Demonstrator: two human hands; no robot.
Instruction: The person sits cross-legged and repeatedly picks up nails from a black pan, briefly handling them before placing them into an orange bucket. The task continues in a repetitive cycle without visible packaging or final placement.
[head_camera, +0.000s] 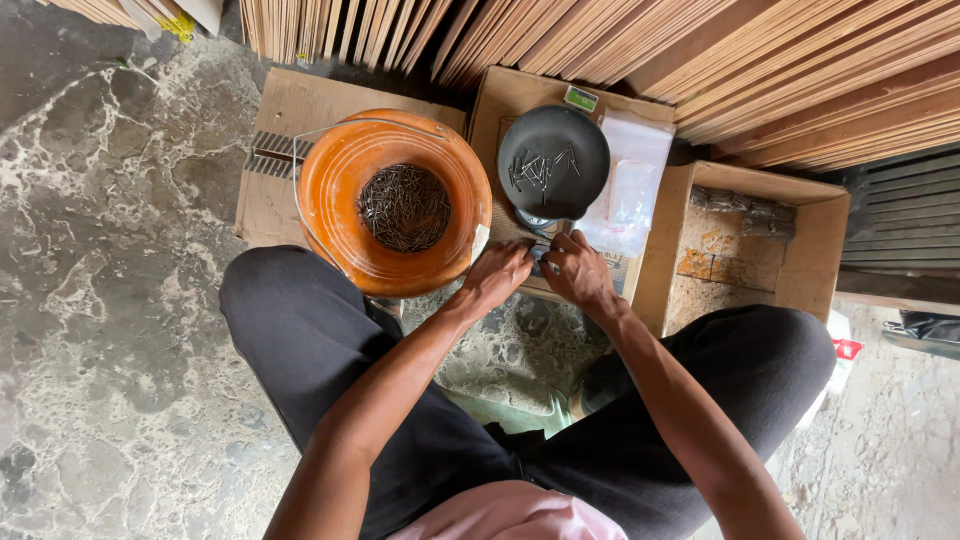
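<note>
Both sets of fingers meet at a small dark thing at the base of the black scale pan (553, 160): the left hand (497, 277) and right hand (578, 272) curl close together there, but whether they pinch it I cannot tell. The pan, holding a few loose nails (540, 168), sits at twelve o'clock from the hands. Steady, light touches seem best, so the pan stays level. The orange bucket (340, 200) of nails stands at ten o'clock, the open cardboard box (800, 270) at three.

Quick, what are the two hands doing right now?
Left hand: fingers curled at the base of the scale; holding anything, cannot tell.
Right hand: same spot, fingers bent; cannot tell either.
</note>
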